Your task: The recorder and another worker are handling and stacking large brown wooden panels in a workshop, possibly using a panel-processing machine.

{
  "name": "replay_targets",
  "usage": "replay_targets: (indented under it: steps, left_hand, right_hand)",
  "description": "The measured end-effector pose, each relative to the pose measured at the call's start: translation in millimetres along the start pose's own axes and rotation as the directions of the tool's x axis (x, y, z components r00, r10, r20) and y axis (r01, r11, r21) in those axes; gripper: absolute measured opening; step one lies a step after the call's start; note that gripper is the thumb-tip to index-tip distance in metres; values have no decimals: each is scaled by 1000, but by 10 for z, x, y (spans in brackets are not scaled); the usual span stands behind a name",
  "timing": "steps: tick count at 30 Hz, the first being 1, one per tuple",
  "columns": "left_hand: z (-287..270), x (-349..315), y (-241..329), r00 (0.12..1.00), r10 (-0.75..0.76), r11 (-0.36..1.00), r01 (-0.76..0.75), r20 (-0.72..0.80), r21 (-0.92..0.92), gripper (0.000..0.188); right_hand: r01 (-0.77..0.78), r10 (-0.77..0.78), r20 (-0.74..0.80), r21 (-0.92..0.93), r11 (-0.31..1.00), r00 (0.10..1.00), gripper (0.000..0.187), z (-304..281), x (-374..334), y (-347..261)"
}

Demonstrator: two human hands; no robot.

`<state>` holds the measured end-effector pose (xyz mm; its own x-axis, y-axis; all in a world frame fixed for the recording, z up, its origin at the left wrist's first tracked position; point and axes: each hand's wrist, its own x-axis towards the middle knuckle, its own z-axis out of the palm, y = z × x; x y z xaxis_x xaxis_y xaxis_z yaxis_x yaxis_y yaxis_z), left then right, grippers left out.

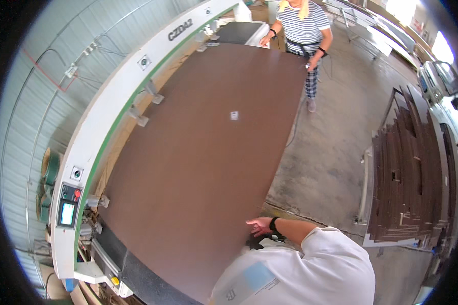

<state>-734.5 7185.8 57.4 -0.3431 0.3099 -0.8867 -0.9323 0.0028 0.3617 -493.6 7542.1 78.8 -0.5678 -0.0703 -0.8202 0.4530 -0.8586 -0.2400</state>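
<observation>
A large flat brown panel [198, 152] lies across the bed of a machine and fills the middle of the view. My right hand [260, 226], a black band round its wrist, rests at the panel's near right edge. Its fingers look spread and point left over the edge; the lower ones are partly hidden. My left hand does not show. A small white label [234, 116] sits on the panel's upper face. At the far end another person [303, 30] in a striped shirt has both hands at the panel's edge.
A white machine beam [102, 101] with a green edge arches along the left. It carries a control screen [67, 213] and metal brackets [156, 98] beside the panel. Stacked dark brown pieces [407, 178] stand at right on the concrete floor [336, 137].
</observation>
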Motion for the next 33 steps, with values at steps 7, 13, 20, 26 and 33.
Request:
replay_targets:
  steps: [7, 13, 20, 26, 33]
  left_hand:
    - [-28, 85, 45, 1000, 20, 1000, -20, 5, -12, 50]
    - [-25, -57, -52, 997, 26, 999, -27, 68, 26, 51]
    - [-767, -248, -253, 997, 57, 998, -59, 57, 28, 51]
    - [-1070, -121, -517, 992, 9, 999, -15, 123, 50, 52]
    - [-1190, -89, -782, 985, -35, 994, 17, 168, 104, 53]
  right_hand:
    - [123, -119, 61, -766, 631, 991, 48, -400, -283, -285]
    - [355, -619, 65, -864, 358, 783, 27, -2310, -14, 713]
    - [276, -376, -569, -257, 926, 731, 21, -1783, -782, 1526]
    - [-3, -501, -699, -584, 812, 511, 19, -1192, -1881, 2772]
    - [181, -326, -833, -272, 945, 447, 32, -770, -2790, 4377]
